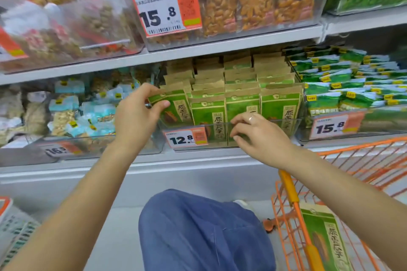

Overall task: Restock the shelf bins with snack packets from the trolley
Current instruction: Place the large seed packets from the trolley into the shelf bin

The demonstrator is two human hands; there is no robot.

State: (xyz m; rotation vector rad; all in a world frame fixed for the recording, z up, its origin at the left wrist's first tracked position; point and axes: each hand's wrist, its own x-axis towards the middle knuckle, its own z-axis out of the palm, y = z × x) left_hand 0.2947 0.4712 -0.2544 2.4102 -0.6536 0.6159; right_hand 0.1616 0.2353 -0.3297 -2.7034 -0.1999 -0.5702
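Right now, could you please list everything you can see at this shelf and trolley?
Green and kraft-brown paper snack packets: four rows, middle clear bin, lower shelf.
Tilted green packet: one, leftmost front of that bin, pinched by left hand.
Clear plastic bin: one, middle of lower shelf.
12.8 price tag: one, orange and white, bin front.
Pale blue packets: many, left bin.
Green and white packets: many, right bin.
Orange-brown snacks: several, upper shelf bin.
Orange wire trolley: one, right, holding one green packet.
Left hand: grips tilted packet.
Right hand: fingers at bin's front wall.
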